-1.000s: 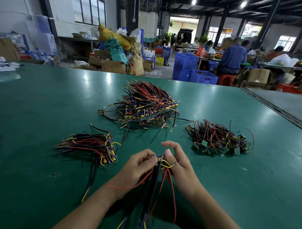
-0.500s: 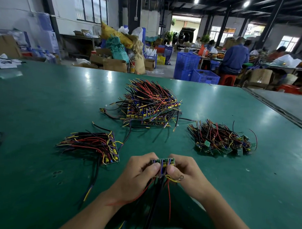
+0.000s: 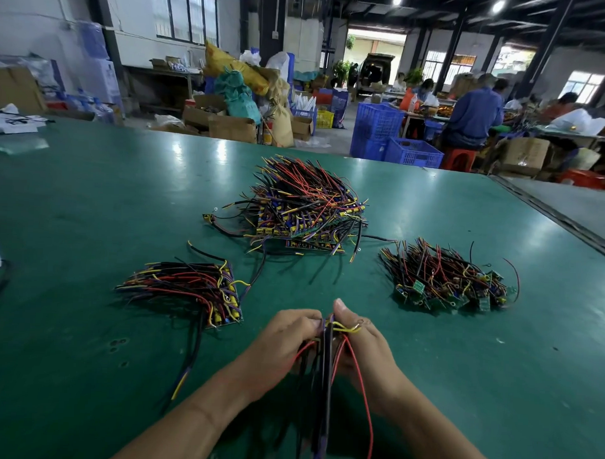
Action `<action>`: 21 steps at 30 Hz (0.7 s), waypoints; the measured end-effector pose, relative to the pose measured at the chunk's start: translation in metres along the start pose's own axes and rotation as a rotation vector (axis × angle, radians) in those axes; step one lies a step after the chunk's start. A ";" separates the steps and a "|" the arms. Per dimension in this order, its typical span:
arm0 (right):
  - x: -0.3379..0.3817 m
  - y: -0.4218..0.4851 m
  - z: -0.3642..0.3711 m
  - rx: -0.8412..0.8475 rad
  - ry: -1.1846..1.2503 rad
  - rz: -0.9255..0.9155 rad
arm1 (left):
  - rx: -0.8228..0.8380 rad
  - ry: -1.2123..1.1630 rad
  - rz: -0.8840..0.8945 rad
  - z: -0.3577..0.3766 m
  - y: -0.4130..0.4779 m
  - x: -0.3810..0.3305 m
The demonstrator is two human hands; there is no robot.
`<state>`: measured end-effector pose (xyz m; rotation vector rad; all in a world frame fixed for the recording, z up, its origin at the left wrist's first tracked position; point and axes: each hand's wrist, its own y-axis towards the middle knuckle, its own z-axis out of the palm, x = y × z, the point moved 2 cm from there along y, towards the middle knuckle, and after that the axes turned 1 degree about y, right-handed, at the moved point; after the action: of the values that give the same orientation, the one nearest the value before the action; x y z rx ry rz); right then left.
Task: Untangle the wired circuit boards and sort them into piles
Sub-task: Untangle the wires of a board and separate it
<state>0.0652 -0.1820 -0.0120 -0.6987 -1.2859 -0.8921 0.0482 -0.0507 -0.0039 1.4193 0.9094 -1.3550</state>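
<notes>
The wired board (image 3: 328, 328), face-up half a second ago, now sits edge-on and nearly hidden, pinched between the left hand (image 3: 283, 337) and right hand (image 3: 363, 350), its wires (image 3: 327, 384) trailing toward the person, so it is probably freed and due for the sorted pile (image 3: 189, 290) ahead-left of the hands on the desk (image 3: 89, 204).

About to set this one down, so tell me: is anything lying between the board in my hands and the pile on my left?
Nothing visible. Bare green mat lies between the wired board and the left pile. One black wire trails from that pile towards you, beside the path.
</notes>
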 end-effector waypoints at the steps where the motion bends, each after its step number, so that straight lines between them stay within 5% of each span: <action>1: -0.003 0.001 0.000 -0.038 0.034 0.023 | 0.004 -0.022 -0.027 0.000 0.000 0.001; 8: -0.013 0.009 0.005 -0.187 0.308 0.217 | -0.064 -0.091 -0.134 -0.001 0.003 0.005; 13: -0.001 0.006 0.018 -0.016 0.604 0.106 | -0.093 -0.236 -0.190 -0.004 0.004 0.003; 19: 0.006 0.008 0.001 0.029 0.639 0.080 | -0.166 -0.372 -0.179 -0.009 0.012 0.007; 21: 0.007 0.009 -0.004 -0.006 0.657 0.098 | -0.255 -0.245 -0.158 -0.013 0.016 0.011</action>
<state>0.0750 -0.1818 -0.0055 -0.4123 -0.6575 -0.9403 0.0689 -0.0438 -0.0138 0.9819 1.0062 -1.4351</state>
